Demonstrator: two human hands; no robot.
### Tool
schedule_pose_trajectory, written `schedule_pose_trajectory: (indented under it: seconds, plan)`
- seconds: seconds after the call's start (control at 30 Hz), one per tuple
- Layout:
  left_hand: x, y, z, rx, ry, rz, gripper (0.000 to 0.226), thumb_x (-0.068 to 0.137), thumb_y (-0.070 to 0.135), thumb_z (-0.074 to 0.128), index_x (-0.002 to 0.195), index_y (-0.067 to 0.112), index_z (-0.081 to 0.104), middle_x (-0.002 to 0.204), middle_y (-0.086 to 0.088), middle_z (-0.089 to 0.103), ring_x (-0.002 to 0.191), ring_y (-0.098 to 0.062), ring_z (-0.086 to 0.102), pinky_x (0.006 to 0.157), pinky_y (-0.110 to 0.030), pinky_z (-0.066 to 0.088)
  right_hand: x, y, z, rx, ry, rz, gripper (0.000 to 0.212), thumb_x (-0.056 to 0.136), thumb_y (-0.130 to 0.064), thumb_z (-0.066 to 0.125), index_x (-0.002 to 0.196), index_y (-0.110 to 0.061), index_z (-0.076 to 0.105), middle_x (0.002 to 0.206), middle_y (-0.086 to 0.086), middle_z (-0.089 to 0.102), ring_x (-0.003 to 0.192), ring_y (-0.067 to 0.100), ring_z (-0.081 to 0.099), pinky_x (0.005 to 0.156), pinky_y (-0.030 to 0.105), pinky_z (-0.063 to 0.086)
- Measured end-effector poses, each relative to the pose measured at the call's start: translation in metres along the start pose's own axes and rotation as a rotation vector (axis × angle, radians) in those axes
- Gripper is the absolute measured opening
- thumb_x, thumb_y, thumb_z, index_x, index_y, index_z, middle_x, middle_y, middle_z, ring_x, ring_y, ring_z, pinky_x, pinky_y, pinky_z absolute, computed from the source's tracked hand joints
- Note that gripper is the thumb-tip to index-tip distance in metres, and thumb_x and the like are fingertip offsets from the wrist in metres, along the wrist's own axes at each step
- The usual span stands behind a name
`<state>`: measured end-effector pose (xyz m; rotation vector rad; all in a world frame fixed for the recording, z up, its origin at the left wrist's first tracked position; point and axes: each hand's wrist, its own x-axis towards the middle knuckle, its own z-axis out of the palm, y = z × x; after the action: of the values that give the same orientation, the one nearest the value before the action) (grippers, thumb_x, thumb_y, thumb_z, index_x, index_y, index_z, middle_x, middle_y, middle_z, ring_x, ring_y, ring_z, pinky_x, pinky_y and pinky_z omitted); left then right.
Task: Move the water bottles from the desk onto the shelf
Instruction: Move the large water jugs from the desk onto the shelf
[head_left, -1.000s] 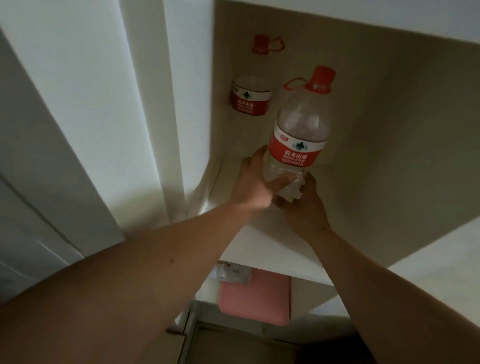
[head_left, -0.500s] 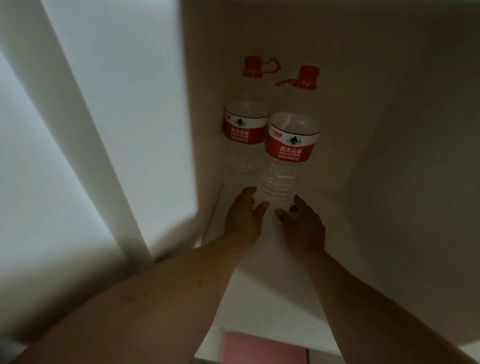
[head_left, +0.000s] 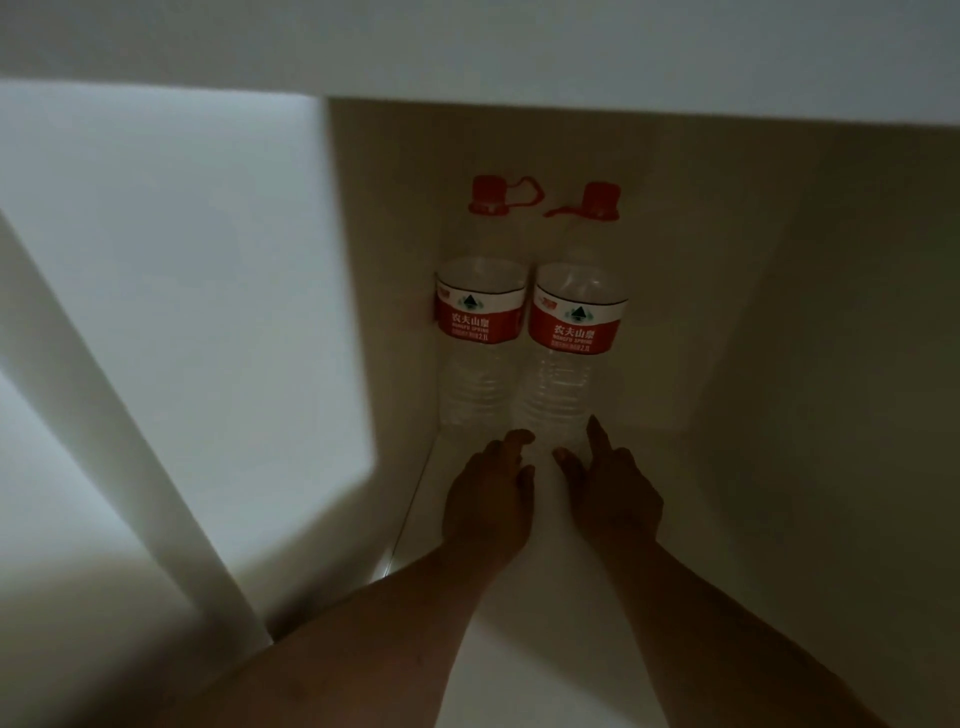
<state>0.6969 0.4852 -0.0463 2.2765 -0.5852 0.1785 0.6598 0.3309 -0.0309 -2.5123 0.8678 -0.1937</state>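
Two clear water bottles with red caps and red labels stand upright side by side at the back left corner of the white shelf. The left bottle is against the side wall; the right bottle touches it. My left hand and my right hand hover just in front of the right bottle's base, fingers loosely extended, holding nothing. The right index finger points up beside the bottle's lower right side, perhaps brushing it.
The shelf compartment is boxed in by a beige side wall, a back wall and a board overhead. Bare shelf lies to the right of the bottles. A white upright panel stands at the left outside the shelf.
Both hands carried the second bottle into the shelf, set it down next to the first one, and let go. They now sit slightly back from its base.
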Motion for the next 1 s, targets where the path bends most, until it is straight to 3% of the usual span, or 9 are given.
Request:
schedule_pose_trajectory:
  seconds: [0.17,0.3,0.4,0.6,0.73,0.9,1.0]
  plan:
    - [0.0,-0.002,0.0,-0.015,-0.008,0.007,0.048,0.107,0.03,0.053,0.153,0.039,0.045,0.133,0.007,0.064,0.121,-0.016,0.061,0.101,-0.041,0.054,0.001,0.001,0.006,-0.005,0.006,-0.01,0.078,0.102,-0.075,0.032,0.169,-0.045,0.003,0.14,0.009,0.053,0.119,0.029,0.064,0.09,0.041,0.052]
    - [0.0,-0.004,0.0,-0.068,-0.032,0.025,0.048,0.105,0.029,0.057,0.152,0.036,0.048,0.132,0.006,0.065,0.118,-0.016,0.063,0.1,-0.038,0.054,-0.004,0.004,0.002,0.143,-0.006,0.014,0.093,0.101,-0.068,0.051,0.171,-0.023,0.01,0.166,0.009,0.039,0.145,0.031,0.05,0.114,0.043,0.043]
    - [-0.003,-0.006,-0.004,-0.107,-0.067,0.021,0.047,0.1,0.027,0.066,0.145,0.031,0.055,0.124,0.002,0.068,0.108,-0.021,0.066,0.096,-0.038,0.055,-0.01,0.012,-0.004,0.146,-0.063,-0.01,0.094,0.099,-0.06,0.064,0.167,-0.012,0.021,0.169,0.012,0.035,0.15,0.033,0.044,0.122,0.042,0.038]
    - [-0.042,0.012,-0.013,-0.152,-0.156,-0.1,0.032,0.096,0.023,0.071,0.127,0.021,0.063,0.112,0.0,0.071,0.102,-0.027,0.068,0.093,-0.039,0.056,-0.069,0.024,-0.025,0.036,-0.135,-0.067,0.055,0.096,-0.047,0.073,0.135,-0.014,0.053,0.136,0.015,0.055,0.121,0.036,0.062,0.1,0.038,0.05]
    - [-0.114,0.043,-0.036,-0.262,-0.246,-0.136,0.011,0.099,0.022,0.068,0.106,0.018,0.061,0.09,0.002,0.066,0.086,-0.024,0.067,0.078,-0.038,0.054,-0.146,0.045,-0.041,0.024,-0.145,-0.086,0.035,0.096,-0.043,0.072,0.121,-0.021,0.062,0.123,0.008,0.062,0.111,0.031,0.064,0.093,0.035,0.05]
    - [-0.227,0.057,-0.072,-0.29,-0.246,-0.066,0.023,0.095,0.007,0.068,0.087,0.015,0.048,0.075,-0.004,0.052,0.066,-0.023,0.051,0.063,-0.042,0.047,-0.277,0.094,-0.069,0.061,-0.279,-0.088,0.011,0.094,-0.034,0.069,0.097,-0.024,0.066,0.104,0.0,0.065,0.094,0.024,0.066,0.082,0.038,0.057]
    - [-0.281,0.061,-0.071,-0.282,-0.432,-0.159,0.024,0.098,0.01,0.065,0.084,0.017,0.047,0.074,-0.002,0.051,0.064,-0.017,0.049,0.063,-0.037,0.044,-0.356,0.167,-0.089,0.074,-0.421,0.115,0.023,0.091,-0.033,0.076,0.087,-0.029,0.054,0.093,-0.006,0.064,0.085,0.016,0.063,0.073,0.034,0.053]
